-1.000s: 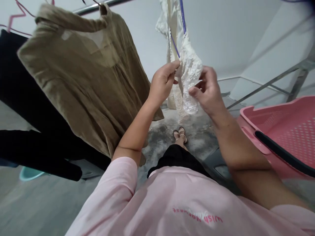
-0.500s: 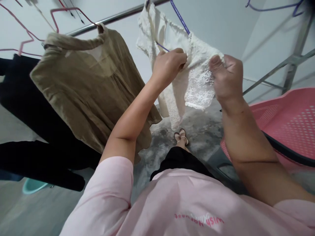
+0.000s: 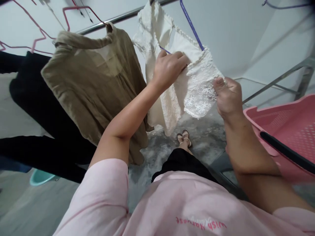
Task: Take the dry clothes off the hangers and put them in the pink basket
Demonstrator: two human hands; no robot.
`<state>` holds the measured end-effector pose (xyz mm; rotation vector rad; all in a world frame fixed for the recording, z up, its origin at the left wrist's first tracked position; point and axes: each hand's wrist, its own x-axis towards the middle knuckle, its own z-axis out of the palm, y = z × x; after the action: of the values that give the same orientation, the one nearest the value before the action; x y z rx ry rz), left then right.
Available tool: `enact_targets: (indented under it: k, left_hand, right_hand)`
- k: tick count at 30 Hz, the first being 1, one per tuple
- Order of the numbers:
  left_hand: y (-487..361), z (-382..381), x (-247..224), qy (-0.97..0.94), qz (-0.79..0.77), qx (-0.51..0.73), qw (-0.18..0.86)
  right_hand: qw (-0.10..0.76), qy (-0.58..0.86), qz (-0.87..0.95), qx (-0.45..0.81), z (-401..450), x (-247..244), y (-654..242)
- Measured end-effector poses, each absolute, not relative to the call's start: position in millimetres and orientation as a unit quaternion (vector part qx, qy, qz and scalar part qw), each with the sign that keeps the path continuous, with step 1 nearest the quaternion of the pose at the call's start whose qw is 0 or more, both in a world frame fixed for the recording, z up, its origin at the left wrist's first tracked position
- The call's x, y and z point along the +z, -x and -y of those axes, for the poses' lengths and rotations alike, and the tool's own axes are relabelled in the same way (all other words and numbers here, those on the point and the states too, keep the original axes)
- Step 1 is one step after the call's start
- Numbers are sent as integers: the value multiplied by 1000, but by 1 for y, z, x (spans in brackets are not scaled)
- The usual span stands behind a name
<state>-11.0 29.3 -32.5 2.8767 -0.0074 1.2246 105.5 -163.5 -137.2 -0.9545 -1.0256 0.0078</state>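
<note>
A white lace top (image 3: 200, 88) hangs from the rail on a purple hanger (image 3: 192, 24), part of which shows through the neckline. My left hand (image 3: 171, 67) is closed on the front of the top near its neckline, its fingertips hidden in the cloth. Farther right, my right hand (image 3: 228, 96) pinches the edge of the lace sleeve, thumb on top. Between the two hands the fabric is spread, and its lower part dangles above the floor.
A metal rail (image 3: 123, 16) carries a brown shirt (image 3: 93, 78) and black garments (image 3: 31, 88) to the left. At right sits a pink basket (image 3: 295, 114) with a dark handle. A teal basin (image 3: 41, 177) rests on the floor (image 3: 142, 183).
My right hand has moved down with the sleeve edge, so the top's right side hangs lower. The left hand stays on the cloth. The view has shifted slightly.
</note>
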Motion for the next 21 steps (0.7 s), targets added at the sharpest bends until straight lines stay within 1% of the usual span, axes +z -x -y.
enact_targets:
  k: [1,3,6,9,12,14,17,21]
  left_hand:
    - [16,-26,-31,-925,1,380,-1]
    - [25,-25,-30,-917,8,397,24]
    - [36,-43,-33,-867,6,492,77]
    - [42,-68,-33,-807,-59,573,126]
    - [42,-69,-27,-789,-120,564,210]
    - [38,-51,-19,-801,-113,535,243]
    - [28,-12,0,-815,-75,507,270]
    - [2,16,29,-815,-100,473,319]
  right_hand:
    - [767,436,470,20,161,-139,-107]
    - [782,417,460,63,157,-140,-111]
    - [795,403,438,117,153,-137,-117]
    - [793,400,440,135,152,-135,-115]
    - [790,392,449,146,149,-138,-105]
    - [781,404,452,151,147,-142,-93]
    - [741,445,466,192,145,-148,-74]
    - [631,482,543,273,150,-162,-51]
